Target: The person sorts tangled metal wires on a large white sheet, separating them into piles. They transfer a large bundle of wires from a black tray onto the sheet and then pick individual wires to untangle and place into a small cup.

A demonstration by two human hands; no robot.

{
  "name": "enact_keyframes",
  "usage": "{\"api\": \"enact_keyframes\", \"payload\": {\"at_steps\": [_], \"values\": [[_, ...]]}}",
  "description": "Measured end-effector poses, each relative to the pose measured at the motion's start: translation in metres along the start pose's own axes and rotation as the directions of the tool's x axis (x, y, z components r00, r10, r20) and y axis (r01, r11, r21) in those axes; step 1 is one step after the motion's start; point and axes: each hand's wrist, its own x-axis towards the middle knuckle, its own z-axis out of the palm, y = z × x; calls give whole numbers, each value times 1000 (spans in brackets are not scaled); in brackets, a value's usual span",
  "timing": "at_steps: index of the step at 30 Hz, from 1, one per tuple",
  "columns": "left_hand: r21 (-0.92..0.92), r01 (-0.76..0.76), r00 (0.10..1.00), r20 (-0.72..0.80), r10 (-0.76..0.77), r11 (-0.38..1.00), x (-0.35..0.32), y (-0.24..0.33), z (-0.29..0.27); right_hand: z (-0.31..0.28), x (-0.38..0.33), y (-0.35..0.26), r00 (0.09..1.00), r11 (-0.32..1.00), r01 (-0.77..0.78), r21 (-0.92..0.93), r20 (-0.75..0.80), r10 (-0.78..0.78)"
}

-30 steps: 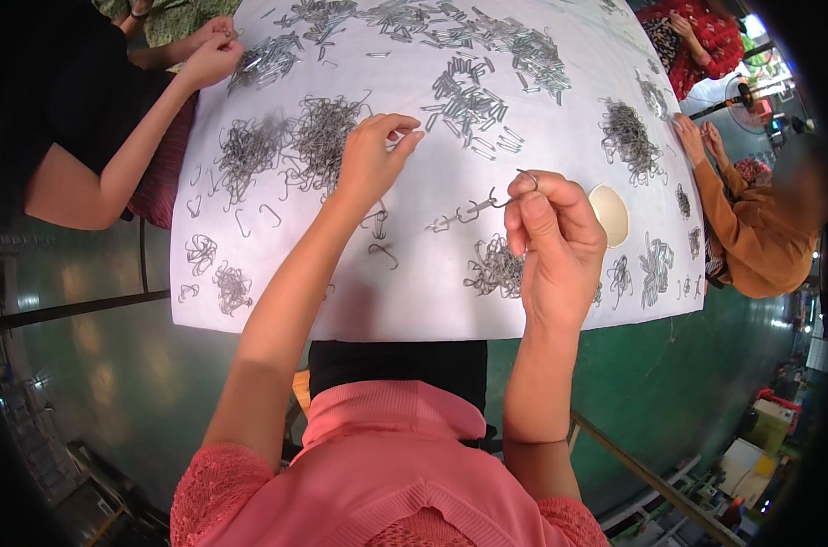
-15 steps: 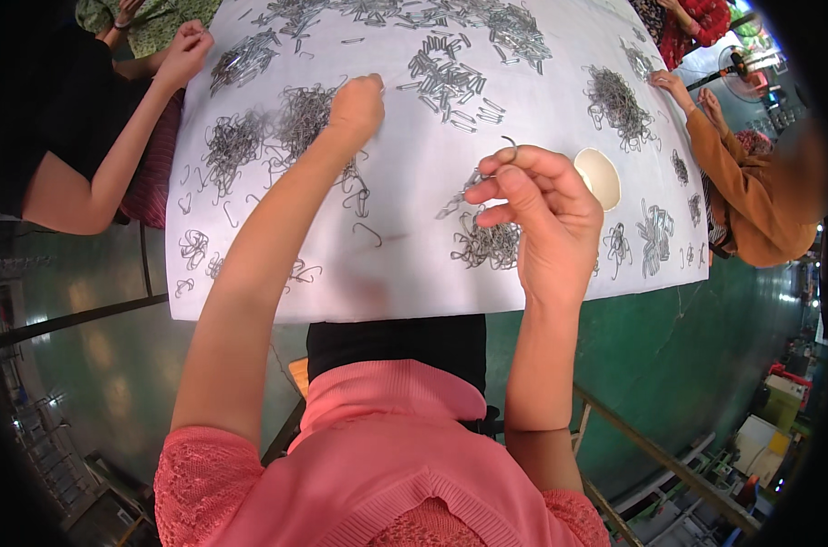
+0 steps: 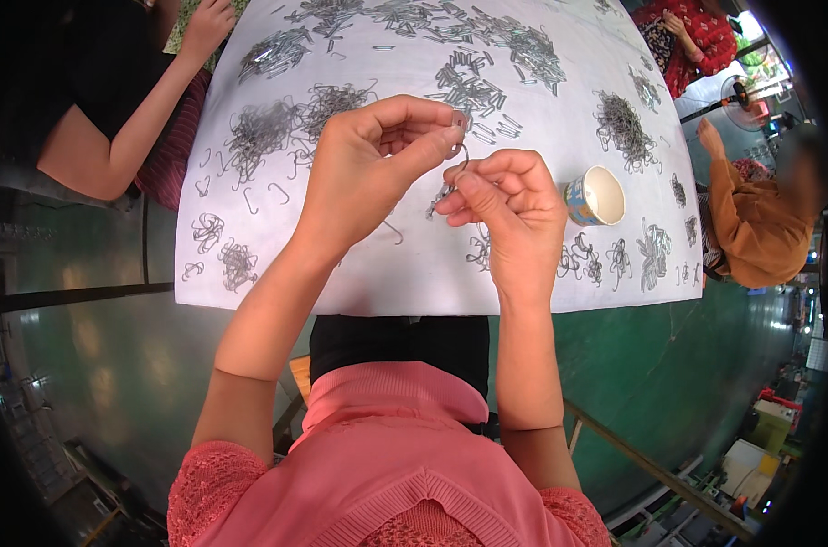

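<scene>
My right hand [image 3: 516, 205] pinches a thin curved wire hook [image 3: 464, 157] between thumb and forefinger, its other fingers curled. Close against it, my left hand [image 3: 364, 169] is closed in a pinch at the hook's upper end; what its fingertips hold is mostly hidden. Both hands are raised over the white table. Just beyond them spreads a pile of long narrow metal clips [image 3: 473, 89]. Left of centre, beyond my left wrist, lie tangled wire hooks [image 3: 261, 137]. Some metal pieces [image 3: 441, 196] show below my right fingertips; I cannot tell whether they are held or lying on the table.
A paper cup [image 3: 596, 196] stands right of my right hand. More hook piles [image 3: 624, 128] and small clusters [image 3: 237, 264] dot the white-covered table [image 3: 405, 287]. Co-workers sit at both sides: a bare arm [image 3: 150, 123] at left, a brown sleeve [image 3: 751, 214] at right.
My left hand has come back from the far piles to meet my right hand at the hook. At the right, the brown-sleeved person's hand has drawn away from the table. The view has shifted slightly.
</scene>
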Motion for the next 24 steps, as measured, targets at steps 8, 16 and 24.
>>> {"api": "enact_keyframes", "payload": {"at_steps": [8,16,24], "values": [[177,-168,982,-60,181,970,-14,11,-19,18,3,13,1000,997,20,-74,-10,-21],[192,-256,930,-218,296,947,-15,24,-58,-16,49,131,966,604,75,-794,209,155],[243,-247,900,-301,315,938,-29,24,-99,-18,31,105,909,217,174,-961,241,340]]}}
